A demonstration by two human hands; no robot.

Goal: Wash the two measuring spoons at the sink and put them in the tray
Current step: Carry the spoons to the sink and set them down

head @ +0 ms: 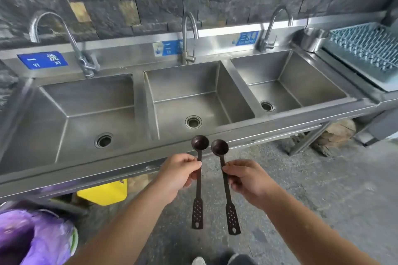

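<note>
A long stainless-steel three-basin sink (pixel 137 92) is spanning the view, with a grey slatted plastic tray (pixel 364 45) sitting at its right end beside a small steel cup (pixel 313 38). In front, the left hand (pixel 179 173) is pinching one dark brown long-handled measuring spoon (pixel 198 178), while the right hand (pixel 247 178) is pinching the other dark spoon (pixel 226 183), both bowls hovering over the sink's front rim.

Even, soft daylight with faint shadows, a glare streak on the steel backsplash (pixel 226 30) at upper centre, strong wide-angle bowing at the frame edges, slight blur toward the corners
</note>
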